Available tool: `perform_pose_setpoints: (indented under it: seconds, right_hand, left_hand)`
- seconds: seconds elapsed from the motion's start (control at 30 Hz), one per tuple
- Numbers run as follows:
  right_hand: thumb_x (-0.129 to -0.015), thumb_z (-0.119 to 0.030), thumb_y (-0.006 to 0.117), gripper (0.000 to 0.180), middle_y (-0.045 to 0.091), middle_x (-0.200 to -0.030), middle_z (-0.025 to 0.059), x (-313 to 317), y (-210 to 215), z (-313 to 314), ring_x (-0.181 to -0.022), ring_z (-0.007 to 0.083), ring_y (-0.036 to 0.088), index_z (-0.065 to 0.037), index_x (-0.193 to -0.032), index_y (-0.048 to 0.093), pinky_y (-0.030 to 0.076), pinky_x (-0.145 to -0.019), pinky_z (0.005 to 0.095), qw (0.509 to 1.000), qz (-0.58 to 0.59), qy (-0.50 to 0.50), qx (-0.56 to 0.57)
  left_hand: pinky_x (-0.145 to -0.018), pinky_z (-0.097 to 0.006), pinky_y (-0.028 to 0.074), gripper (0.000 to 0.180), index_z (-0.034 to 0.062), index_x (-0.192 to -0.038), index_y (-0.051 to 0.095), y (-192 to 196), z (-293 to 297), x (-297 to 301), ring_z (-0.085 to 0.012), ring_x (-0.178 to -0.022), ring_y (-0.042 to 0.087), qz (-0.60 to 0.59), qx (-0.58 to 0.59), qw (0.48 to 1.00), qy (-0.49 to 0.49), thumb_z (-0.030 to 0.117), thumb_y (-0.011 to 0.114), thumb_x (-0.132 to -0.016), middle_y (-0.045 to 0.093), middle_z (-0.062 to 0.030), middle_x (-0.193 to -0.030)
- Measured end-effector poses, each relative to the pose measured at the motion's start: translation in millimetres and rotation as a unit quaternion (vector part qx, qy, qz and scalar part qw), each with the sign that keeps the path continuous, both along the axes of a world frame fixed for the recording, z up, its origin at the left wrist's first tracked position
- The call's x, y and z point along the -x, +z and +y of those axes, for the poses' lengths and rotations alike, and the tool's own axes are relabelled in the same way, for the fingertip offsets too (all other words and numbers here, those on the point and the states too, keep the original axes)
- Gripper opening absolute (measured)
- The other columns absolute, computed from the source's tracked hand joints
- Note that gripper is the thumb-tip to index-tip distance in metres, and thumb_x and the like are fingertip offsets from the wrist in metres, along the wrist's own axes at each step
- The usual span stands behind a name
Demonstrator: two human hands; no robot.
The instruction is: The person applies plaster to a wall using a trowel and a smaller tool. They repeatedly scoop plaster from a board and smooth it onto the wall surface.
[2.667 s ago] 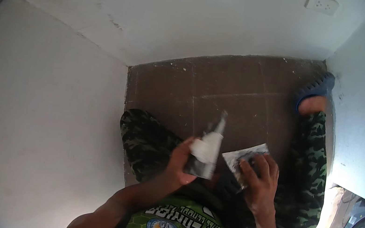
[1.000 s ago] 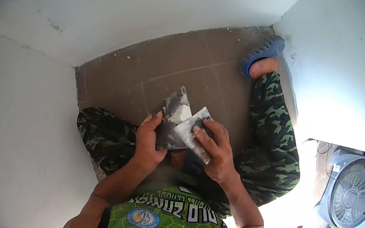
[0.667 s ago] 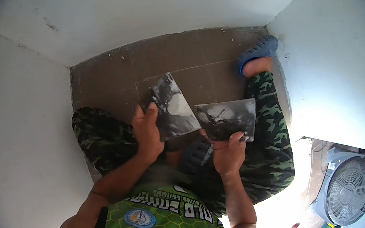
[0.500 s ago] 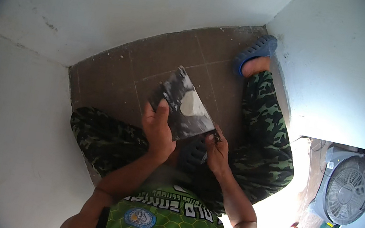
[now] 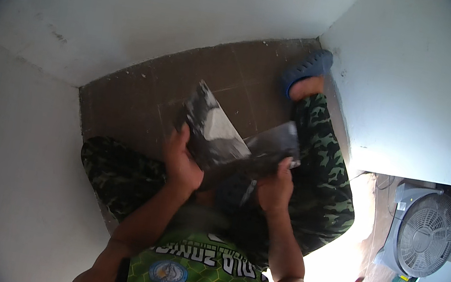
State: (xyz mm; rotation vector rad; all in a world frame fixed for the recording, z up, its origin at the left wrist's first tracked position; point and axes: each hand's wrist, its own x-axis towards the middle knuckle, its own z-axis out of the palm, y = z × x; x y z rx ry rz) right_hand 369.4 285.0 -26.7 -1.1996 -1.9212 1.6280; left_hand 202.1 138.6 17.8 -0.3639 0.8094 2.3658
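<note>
Between my two hands is a thin, dark, glossy plastic packet (image 5: 197,116) with a large pale patch and shiny creases, tilted above the floor. My left hand (image 5: 182,164) grips its left lower edge, thumb on the upper face. A dark, see-through-looking flap (image 5: 274,145) stretches out on the right side, and my right hand (image 5: 277,186) is closed on its lower edge with the thumb on top. Motion smears the packet a little, and whether the flap is one piece with it I cannot tell. Most of my fingers are hidden underneath.
I sit on brown floor tiles (image 5: 125,111), legs in camouflage trousers (image 5: 323,173) bent around the packet. White walls (image 5: 156,20) close in ahead and on both sides. A blue clog (image 5: 309,66) is on my right foot. At the right stands a grey box fan (image 5: 428,235) with cables.
The dark flap has spread out to the right from the packet with my right hand, where before only the patched part showed. My left hand and the packet have shifted slightly left.
</note>
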Motion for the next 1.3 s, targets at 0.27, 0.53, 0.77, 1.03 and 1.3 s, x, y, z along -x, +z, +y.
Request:
perform_pose_setpoints:
  seconds: [0.27, 0.53, 0.77, 1.03, 1.3]
  right_hand:
    - [-0.105, -0.056, 0.046, 0.064, 0.065, -0.126, 0.0133, 25.5, 22.7, -5.9, -0.112, 0.0280, 0.063, -0.003, -0.141, 0.054, 0.051, -0.098, 0.0423, 0.837, 0.211, -0.119, 0.490]
    - [-0.108, -0.026, 0.045, 0.035, 0.063, -0.130, 0.0119, 3.5, 45.0, -57.6, -0.120, 0.0297, 0.061, -0.004, -0.134, 0.054, 0.048, -0.105, 0.0494, 0.861, 0.313, 0.069, 0.395]
    - [-0.103, -0.010, 0.058, 0.030, 0.064, -0.125, 0.0113, 38.0, 36.7, -83.8, -0.114, 0.0238, 0.062, -0.003, -0.132, 0.054, 0.054, -0.093, 0.0388, 0.924, 0.263, -0.026, 0.278]
    - [-0.105, -0.025, 0.055, 0.042, 0.059, -0.137, 0.0160, 33.7, 77.6, -6.8, -0.127, 0.0313, 0.058, -0.005, -0.141, 0.051, 0.046, -0.108, 0.0515, 0.845, 0.419, -0.088, 0.320]
    - [-0.094, -0.007, 0.063, 0.037, 0.068, -0.124, 0.0087, 90.7, 73.9, -10.4, -0.116, 0.0257, 0.063, -0.006, -0.130, 0.062, 0.048, -0.104, 0.0464, 0.797, 0.346, -0.005, 0.496]
  left_hand:
    - [-0.102, -0.039, 0.051, 0.033, 0.0086, -0.127, 0.063, -24.2, -13.5, -82.6, -0.0197, -0.116, 0.066, -0.117, -0.131, 0.962, -0.210, 0.033, 0.058, -0.105, 0.070, -0.0041, -0.125]
    - [-0.093, -0.034, 0.053, 0.031, 0.0070, -0.124, 0.063, -13.1, -10.8, -45.4, -0.0146, -0.107, 0.066, -0.021, -0.115, 0.991, -0.057, 0.032, 0.056, -0.107, 0.070, -0.0033, -0.116]
    - [-0.089, -0.032, 0.050, 0.033, 0.0060, -0.113, 0.067, -15.1, -18.6, -56.0, -0.0113, -0.102, 0.063, 0.063, 0.014, 0.993, -0.097, 0.037, 0.057, -0.106, 0.068, -0.0022, -0.110]
    - [-0.086, -0.029, 0.052, 0.029, 0.0001, -0.124, 0.066, 16.8, -103.3, 14.3, -0.0097, -0.098, 0.061, 0.178, 0.403, 0.888, 0.134, 0.013, 0.070, -0.099, 0.066, -0.0031, -0.108]
    - [-0.093, -0.044, 0.057, 0.030, 0.0085, -0.125, 0.061, 47.1, -155.2, 22.9, -0.0222, -0.103, 0.067, -0.106, 0.075, 0.984, 0.120, 0.023, 0.065, -0.100, 0.065, -0.0059, -0.118]
